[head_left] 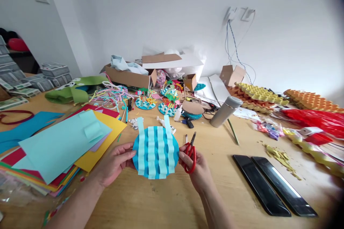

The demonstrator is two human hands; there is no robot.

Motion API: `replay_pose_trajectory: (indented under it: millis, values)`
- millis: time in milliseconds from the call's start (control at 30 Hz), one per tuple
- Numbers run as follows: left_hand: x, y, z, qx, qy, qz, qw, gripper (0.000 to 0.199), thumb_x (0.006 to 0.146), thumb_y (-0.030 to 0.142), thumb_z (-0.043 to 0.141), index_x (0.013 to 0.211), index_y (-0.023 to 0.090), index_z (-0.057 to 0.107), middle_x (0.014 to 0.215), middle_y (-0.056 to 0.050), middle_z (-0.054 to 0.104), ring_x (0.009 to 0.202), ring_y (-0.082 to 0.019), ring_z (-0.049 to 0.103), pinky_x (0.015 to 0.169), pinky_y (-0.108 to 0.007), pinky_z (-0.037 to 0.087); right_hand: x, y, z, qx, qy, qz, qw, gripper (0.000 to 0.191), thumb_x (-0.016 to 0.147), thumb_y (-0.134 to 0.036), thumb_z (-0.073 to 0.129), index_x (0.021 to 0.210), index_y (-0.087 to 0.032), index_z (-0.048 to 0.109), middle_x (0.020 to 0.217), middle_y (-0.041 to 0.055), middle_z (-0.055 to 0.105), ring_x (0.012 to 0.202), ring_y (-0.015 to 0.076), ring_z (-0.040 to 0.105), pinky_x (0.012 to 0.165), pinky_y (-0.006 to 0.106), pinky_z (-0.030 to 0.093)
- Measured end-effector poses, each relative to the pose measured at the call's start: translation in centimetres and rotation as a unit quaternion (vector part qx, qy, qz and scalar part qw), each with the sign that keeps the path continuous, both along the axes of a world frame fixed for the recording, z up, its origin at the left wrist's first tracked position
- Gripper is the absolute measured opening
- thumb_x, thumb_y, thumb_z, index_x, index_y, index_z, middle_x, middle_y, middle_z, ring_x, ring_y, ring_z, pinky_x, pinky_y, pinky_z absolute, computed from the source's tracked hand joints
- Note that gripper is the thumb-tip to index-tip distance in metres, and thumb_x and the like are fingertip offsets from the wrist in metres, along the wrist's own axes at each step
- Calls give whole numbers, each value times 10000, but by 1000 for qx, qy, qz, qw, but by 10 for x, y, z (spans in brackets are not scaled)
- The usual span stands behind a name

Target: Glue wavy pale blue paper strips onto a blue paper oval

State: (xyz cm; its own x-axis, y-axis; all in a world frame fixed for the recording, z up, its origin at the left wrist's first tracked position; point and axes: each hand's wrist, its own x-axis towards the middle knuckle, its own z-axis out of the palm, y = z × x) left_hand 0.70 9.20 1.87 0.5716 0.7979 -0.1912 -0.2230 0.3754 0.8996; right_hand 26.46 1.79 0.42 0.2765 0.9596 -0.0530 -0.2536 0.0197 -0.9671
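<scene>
A round blue disc (156,152) with wavy light-blue paper strips across it is held up over the table. Two of the strips (141,125) stick out past its top edge. My left hand (120,159) pinches the disc's left edge between thumb and fingers. At the right edge, my right hand (195,166) grips the disc with its thumb and also holds red-handled scissors (191,152), their blades pointing up and away. White glue bottles (177,113) lie and stand behind the disc.
Coloured paper sheets (64,143) are stacked at the left. A grey thermos (225,111) stands behind on the right, near two black trays (271,186). Decorated discs (145,102), cardboard boxes (129,75) and egg cartons (260,94) line the back.
</scene>
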Motion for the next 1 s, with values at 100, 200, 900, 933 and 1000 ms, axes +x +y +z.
replay_pose_trajectory:
  millis: [100, 200, 900, 933, 1000]
  values:
    - [0, -1, 1, -1, 4, 0, 1000, 325, 773, 326, 754, 1047, 153, 734, 899, -99, 735, 738, -188, 649, 660, -284, 541, -3, -1, 1, 2, 21, 17, 1000, 283, 705, -373, 817, 841, -185, 656, 690, -24, 593, 602, 97, 513, 585, 223, 402]
    - [0, -1, -1, -6, 8, 4, 1000, 326, 769, 324, 759, 1049, 159, 734, 917, -97, 735, 750, -187, 650, 665, -281, 539, -6, -3, 3, -13, 27, 45, 999, 291, 708, -396, 809, 769, -163, 645, 638, -26, 572, 570, 91, 496, 568, 219, 399]
    - [59, -64, 17, 761, 262, 241, 543, 308, 794, 278, 744, 1080, 228, 640, 1312, -96, 579, 1355, -320, 390, 1161, -560, 245, -25, 0, 6, -12, 220, -97, 971, 322, 555, -308, 894, 630, -159, 619, 556, -33, 577, 499, 82, 502, 505, 198, 402]
    - [67, -66, 17, 781, 263, 227, 519, 283, 815, 213, 711, 1090, 214, 644, 1339, -103, 566, 1364, -322, 379, 1160, -571, 237, -26, 0, 6, -14, 227, -98, 969, 327, 547, -304, 898, 628, -158, 616, 552, -34, 575, 496, 83, 501, 502, 197, 399]
    - [80, -66, 16, 805, 290, 196, 479, 243, 866, 135, 607, 1098, 190, 654, 1385, -104, 542, 1398, -319, 328, 1172, -572, 198, -29, 0, 7, -15, 239, -101, 966, 338, 537, -304, 901, 619, -155, 609, 548, -31, 574, 499, 86, 496, 507, 202, 400]
